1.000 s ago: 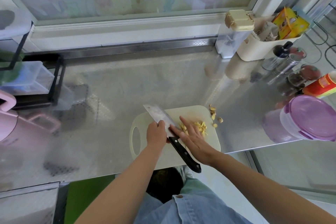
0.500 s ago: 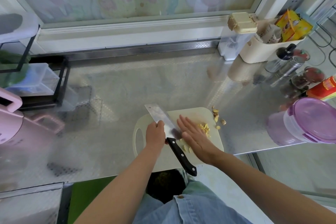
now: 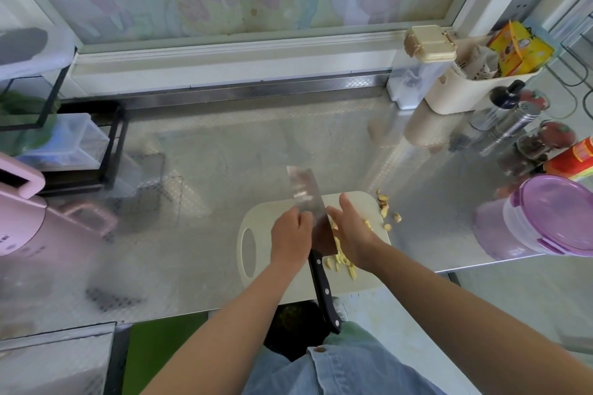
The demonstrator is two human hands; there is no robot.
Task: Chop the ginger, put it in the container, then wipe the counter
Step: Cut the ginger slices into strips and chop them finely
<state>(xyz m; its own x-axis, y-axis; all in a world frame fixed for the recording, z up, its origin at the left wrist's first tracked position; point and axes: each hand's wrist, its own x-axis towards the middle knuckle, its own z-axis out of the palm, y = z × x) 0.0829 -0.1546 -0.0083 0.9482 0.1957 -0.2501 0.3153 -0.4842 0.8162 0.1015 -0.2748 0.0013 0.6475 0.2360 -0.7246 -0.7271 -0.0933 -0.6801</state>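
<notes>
A white cutting board [image 3: 256, 221] lies at the front edge of the steel counter. Chopped yellow ginger [image 3: 341, 261] is scattered on the board's near right part. The cleaver [image 3: 305, 192] stands on the board, blade pointing away and black handle toward me. My left hand [image 3: 290, 234] grips it at the blade's heel. My right hand [image 3: 351, 234] lies flat with straight fingers against the ginger, beside the blade's right face. Some ginger is hidden under that hand. A few ginger scraps [image 3: 385, 212] lie on the counter just off the board's right corner.
A purple-lidded container [image 3: 552, 218] stands at the right counter edge, with spice jars and a red bottle [image 3: 574, 157] behind it. A cream bin [image 3: 462, 96] sits at the back right. A pink appliance [image 3: 19, 218] and a black rack [image 3: 96, 144] occupy the left.
The cleaver has turned to point straighter away from me. My right hand has swept ginger across the board toward the blade and the near edge.
</notes>
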